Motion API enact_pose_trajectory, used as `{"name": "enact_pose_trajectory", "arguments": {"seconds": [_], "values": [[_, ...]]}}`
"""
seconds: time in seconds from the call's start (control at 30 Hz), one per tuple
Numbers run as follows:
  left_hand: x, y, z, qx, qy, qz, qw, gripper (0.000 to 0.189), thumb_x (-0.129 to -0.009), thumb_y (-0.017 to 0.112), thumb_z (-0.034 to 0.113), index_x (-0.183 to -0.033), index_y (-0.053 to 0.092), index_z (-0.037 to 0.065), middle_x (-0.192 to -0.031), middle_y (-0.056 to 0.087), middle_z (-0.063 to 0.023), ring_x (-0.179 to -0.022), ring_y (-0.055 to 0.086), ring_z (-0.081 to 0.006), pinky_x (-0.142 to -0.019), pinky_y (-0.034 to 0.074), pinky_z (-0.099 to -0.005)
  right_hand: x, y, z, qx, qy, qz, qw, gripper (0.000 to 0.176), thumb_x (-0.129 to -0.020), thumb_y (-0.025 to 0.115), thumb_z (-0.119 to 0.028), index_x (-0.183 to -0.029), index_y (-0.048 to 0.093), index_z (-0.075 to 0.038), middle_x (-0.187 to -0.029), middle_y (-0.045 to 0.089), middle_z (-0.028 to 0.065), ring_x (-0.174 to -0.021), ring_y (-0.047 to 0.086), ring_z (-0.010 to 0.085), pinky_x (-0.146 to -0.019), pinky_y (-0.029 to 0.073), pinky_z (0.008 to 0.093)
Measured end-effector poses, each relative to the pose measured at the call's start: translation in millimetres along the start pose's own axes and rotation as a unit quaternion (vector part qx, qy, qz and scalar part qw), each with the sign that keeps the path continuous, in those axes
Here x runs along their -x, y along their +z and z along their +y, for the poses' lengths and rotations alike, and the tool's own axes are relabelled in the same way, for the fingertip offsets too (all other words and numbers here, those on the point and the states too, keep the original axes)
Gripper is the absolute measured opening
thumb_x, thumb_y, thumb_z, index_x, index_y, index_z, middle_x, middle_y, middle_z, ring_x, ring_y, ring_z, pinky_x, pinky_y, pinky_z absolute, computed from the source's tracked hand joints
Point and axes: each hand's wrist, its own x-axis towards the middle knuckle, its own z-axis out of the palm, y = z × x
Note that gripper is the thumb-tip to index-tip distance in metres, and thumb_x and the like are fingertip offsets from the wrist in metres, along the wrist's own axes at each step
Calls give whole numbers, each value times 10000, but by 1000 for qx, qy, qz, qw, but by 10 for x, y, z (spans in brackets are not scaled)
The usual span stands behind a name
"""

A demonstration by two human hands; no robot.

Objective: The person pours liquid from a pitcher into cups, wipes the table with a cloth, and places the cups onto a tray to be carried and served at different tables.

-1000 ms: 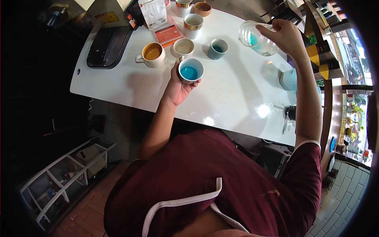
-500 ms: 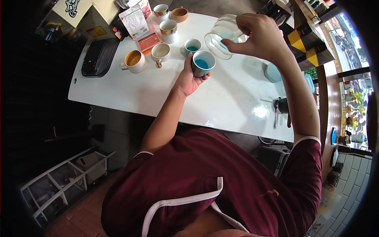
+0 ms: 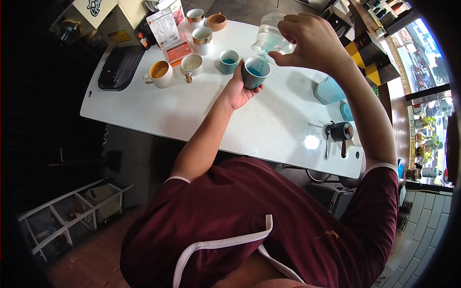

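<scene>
My left hand (image 3: 235, 91) is wrapped round a grey-green cup (image 3: 256, 77) with blue liquid inside, held over the white table (image 3: 269, 125). In my right hand (image 3: 312, 41) is a clear glass vessel (image 3: 270, 36), tipped so that its mouth is at the rim of the held cup. Bluish liquid shows in the glass, and a thin stream seems to run into the cup. Just left of my left hand stands a second grey-green cup (image 3: 229, 62), also holding blue liquid.
At the left stand an orange-lined mug (image 3: 162, 74), a cream mug (image 3: 192, 66), white-and-gold cups (image 3: 203, 41), a brown cup (image 3: 216, 22), a pouch (image 3: 163, 30) and a black tray (image 3: 119, 69). A light-blue container (image 3: 329, 90), a spoon (image 3: 327, 144) and a dark handled item (image 3: 341, 131) are at the right.
The held cup has moved right, under the glass vessel, away from the second cup. The vessel is tilted with its mouth now at the cup's rim. The view has shifted slightly.
</scene>
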Motion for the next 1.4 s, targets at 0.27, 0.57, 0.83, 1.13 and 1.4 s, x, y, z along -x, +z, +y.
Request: {"name": "enact_pose_trajectory", "arguments": {"seconds": [0.27, 0.57, 0.83, 1.13, 1.4], "values": [[-122, 96, -132, 24, -33, -29, 999, 580, -921, 374, 606, -1111, 526, 79, -937, 577, -93, -756, 572, -223, -633, 502, -273, 54, -119, 56, 23, -17, -6, 1000, 426, -652, 775, -410, -655, 514, -74, -616, 513, 47, -575, 552, 213, -530, 447, 332], [-285, 118, -186, 30, -58, -63, 996, 603, -942, 337, 577, -1183, 514, 54, -1005, 597, -127, -771, 570, -230, -642, 512, -267, 161, -149, 67, 48, 14, -2, 999, 430, -651, 787, -411, -638, 511, -80, -623, 519, 33, -585, 560, 195, -537, 461, 320], [-364, 209, -205, 10, -74, -52, 996, 602, -938, 340, 586, -1195, 501, 65, -1006, 589, -130, -778, 570, -229, -644, 512, -270, 254, -214, 38, 63, 47, -32, 996, 426, -635, 795, -405, -636, 513, -85, -621, 516, 16, -599, 560, 175, -529, 462, 310], [-369, 284, -266, -10, -101, -72, 992, 610, -890, 420, 633, -1116, 540, 79, -938, 583, -99, -746, 578, -210, -637, 525, -275, 364, -231, 34, 66, 59, -42, 995, 407, -629, 789, -374, -625, 507, -81, -625, 506, 20, -588, 545, 181, -526, 455, 311], [-383, 316, -320, -19, -122, -71, 990, 640, -876, 429, 652, -1109, 547, 68, -925, 586, -103, -742, 582, -210, -629, 528, -272, 480, -382, 38, 77, 105, -40, 991, 426, -622, 796, -354, -614, 478, -71, -630, 479, 30, -578, 522, 197, -545, 449, 323]]}}
